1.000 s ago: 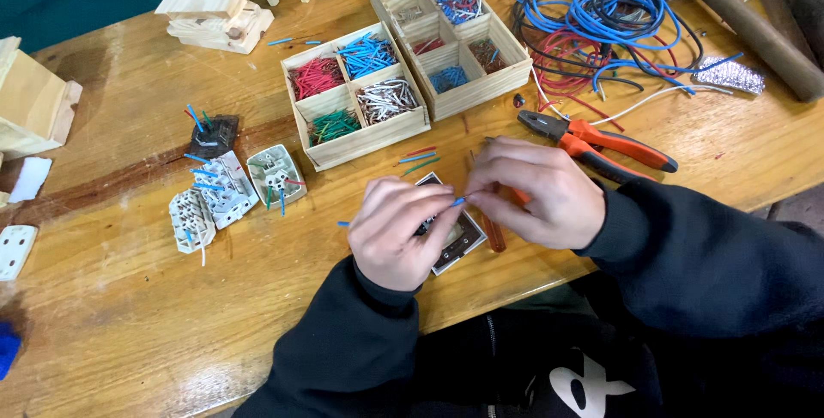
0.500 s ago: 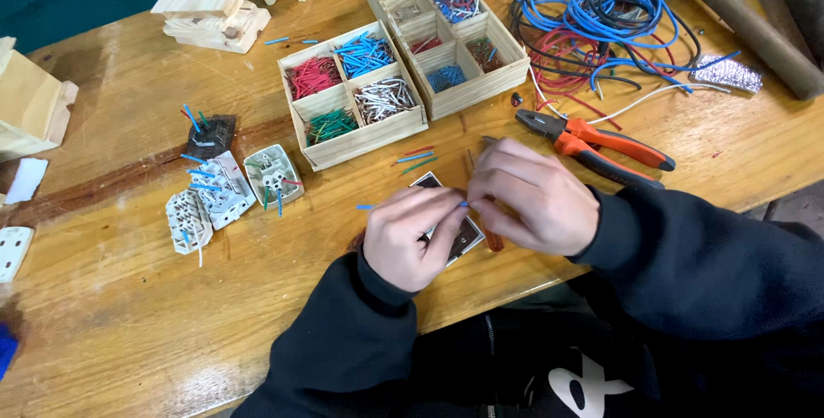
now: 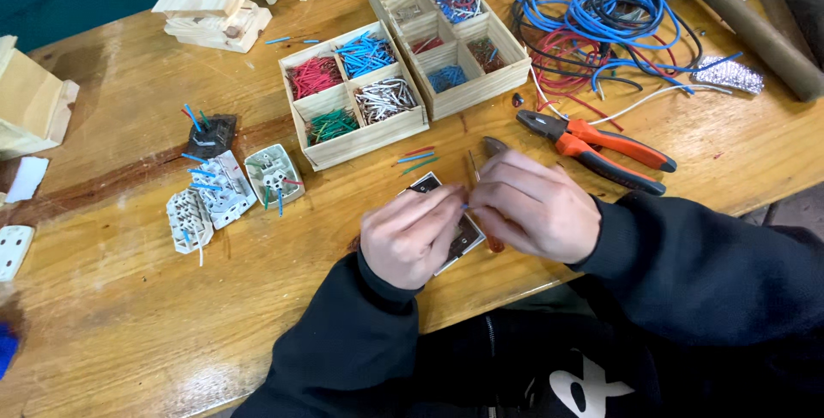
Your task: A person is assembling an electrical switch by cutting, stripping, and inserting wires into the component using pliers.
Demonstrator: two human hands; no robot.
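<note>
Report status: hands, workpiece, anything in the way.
Left hand and right hand both on dark switch module, blue wire piece between fingertips. Orange pliers lie apart, nothing obstructing.

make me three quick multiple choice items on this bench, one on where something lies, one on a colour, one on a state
1. Where do the pliers lie?
A. inside a tray
B. on the table right of the hands
C. on the floor

2. What colour are the wire bits in the near-left compartment of the closer wooden tray?
A. green
B. yellow
C. white

3. What do the left hand and right hand do?
A. rest apart
B. grip the pliers
C. meet over a small dark module

B: orange handles on bare wood. A: green bundle. C: fingers joined above it.
</note>
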